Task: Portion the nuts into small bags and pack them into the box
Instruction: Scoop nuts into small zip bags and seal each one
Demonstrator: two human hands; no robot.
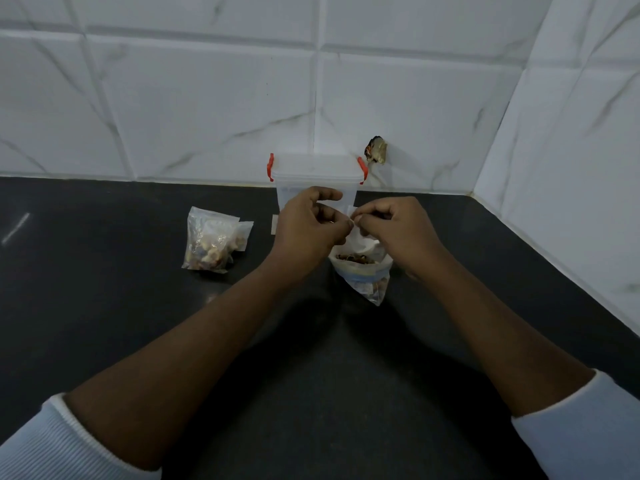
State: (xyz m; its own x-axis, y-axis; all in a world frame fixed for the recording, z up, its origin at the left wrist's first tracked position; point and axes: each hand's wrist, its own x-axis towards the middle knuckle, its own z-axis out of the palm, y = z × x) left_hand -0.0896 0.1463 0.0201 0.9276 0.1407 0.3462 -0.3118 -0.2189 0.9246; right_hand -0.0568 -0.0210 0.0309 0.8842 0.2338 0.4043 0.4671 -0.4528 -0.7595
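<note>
Both hands meet just above the middle of the frame, over a dark table (104, 306). The left hand (306, 226) and the right hand (394, 230) each pinch the top edge of a small clear bag (358, 239) between thumb and fingertips, the two pinches almost touching, with the other fingers curled in. The small bag hangs between the hands, and whether it holds any nuts cannot be told.

Directly below it, under and between the wrists, stands an opened larger bag of nuts (363, 271) on the table, its mouth folded wide so the brown nuts show at the top. Its lower corner points toward the bottom of the frame.

Behind the hands, against the tiled wall (207, 98), sits the box (313, 174), a clear plastic tub with a lid on and red clasps at either side; the left hand's knuckles overlap its lower front in the view.

Left of the hands, well apart from them, two filled small bags (209, 242) lie together on the table, one partly behind the other. White sleeves (52, 445) show at the bottom corners.
</note>
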